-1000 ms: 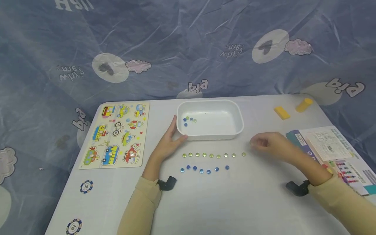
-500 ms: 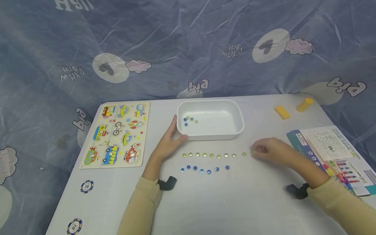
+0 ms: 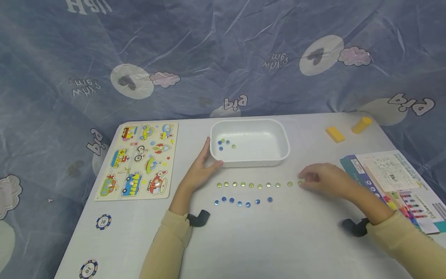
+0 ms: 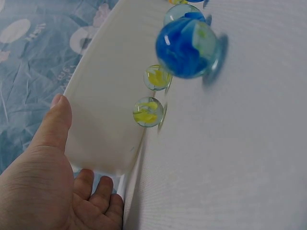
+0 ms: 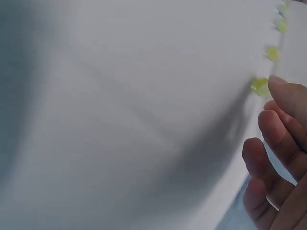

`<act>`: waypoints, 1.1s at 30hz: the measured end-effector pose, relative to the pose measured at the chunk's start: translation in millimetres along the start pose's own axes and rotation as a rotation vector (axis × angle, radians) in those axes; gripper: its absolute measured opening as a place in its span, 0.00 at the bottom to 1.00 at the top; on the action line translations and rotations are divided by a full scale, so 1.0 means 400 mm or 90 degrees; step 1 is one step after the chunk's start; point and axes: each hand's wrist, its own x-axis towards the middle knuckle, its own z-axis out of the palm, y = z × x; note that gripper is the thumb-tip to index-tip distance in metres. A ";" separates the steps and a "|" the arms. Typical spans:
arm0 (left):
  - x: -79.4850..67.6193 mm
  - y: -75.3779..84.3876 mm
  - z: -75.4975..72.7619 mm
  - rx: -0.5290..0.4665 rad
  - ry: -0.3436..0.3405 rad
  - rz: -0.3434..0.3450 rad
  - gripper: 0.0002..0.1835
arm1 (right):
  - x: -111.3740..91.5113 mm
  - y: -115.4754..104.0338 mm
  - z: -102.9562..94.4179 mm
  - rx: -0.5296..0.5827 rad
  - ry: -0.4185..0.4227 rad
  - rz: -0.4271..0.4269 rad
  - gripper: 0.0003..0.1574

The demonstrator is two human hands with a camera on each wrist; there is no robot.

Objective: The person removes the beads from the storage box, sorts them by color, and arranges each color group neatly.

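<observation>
My left hand (image 3: 198,174) rests at the near left corner of a white plastic tub (image 3: 258,163), thumb along its front and fingers along its left side. Inside lie several blue and yellow-green glass marbles (image 3: 234,146). In front of the tub runs a row of yellow-green marbles (image 3: 259,186), with a shorter line of blue marbles (image 3: 239,204) nearer me. At the yellow row's right end, my right hand (image 3: 324,179) pinches a yellow-green marble (image 3: 301,181) between thumb and finger. In the right wrist view this yellow marble (image 5: 260,86) shows right by the thumb tip.
A wooden vehicle puzzle board (image 3: 136,162) lies at the left, with two poker chips (image 3: 103,222) nearer me. A yellow block (image 3: 335,134) and a yellow cylinder (image 3: 361,126) are at the back right. A printed box (image 3: 400,186) lies on the right; a blue patterned cloth (image 3: 195,50) hangs behind.
My right hand has come down slightly, bringing its marble to the right end of the yellow row. One yellow marble inside the tub has rolled a little rightward and nearer. The left hand has stayed put.
</observation>
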 end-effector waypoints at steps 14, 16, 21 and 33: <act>0.032 -0.079 0.013 -0.001 0.022 0.020 0.49 | 0.119 -0.137 -0.103 0.021 0.103 -0.122 0.15; 0.035 -0.088 0.015 -0.006 0.025 0.029 0.49 | 0.151 -0.168 -0.106 0.035 0.099 -0.127 0.17; 0.037 -0.092 0.016 -0.016 0.024 0.035 0.50 | 0.239 -0.233 -0.096 0.054 0.075 -0.129 0.17; 0.003 -0.012 -0.004 -0.013 -0.012 -0.001 0.51 | 0.399 -0.326 -0.024 0.021 -0.017 -0.138 0.16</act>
